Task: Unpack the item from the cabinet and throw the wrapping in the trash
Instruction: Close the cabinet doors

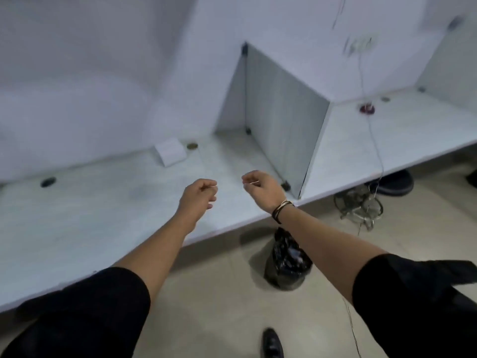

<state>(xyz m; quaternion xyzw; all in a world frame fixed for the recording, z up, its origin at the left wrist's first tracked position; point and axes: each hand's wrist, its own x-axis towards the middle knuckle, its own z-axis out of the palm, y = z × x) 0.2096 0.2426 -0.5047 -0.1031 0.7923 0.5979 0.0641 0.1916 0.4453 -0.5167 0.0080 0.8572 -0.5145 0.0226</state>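
My left hand (200,193) and my right hand (260,183) hover over the front part of a white desk (90,215), a short gap between them. Both have loosely curled fingers and I see nothing held in either. A small white box (171,151) lies on the desk near the back wall, beyond my left hand. On the floor below the desk edge stands a trash bin lined with a black bag (286,262), under my right forearm. No cabinet is in view.
A grey partition panel (281,112) divides the desk to the right of my hands. A tangle of cables (358,205) lies on the floor under the right section. A thin wire (371,130) hangs down the wall. My black shoe (271,343) shows below.
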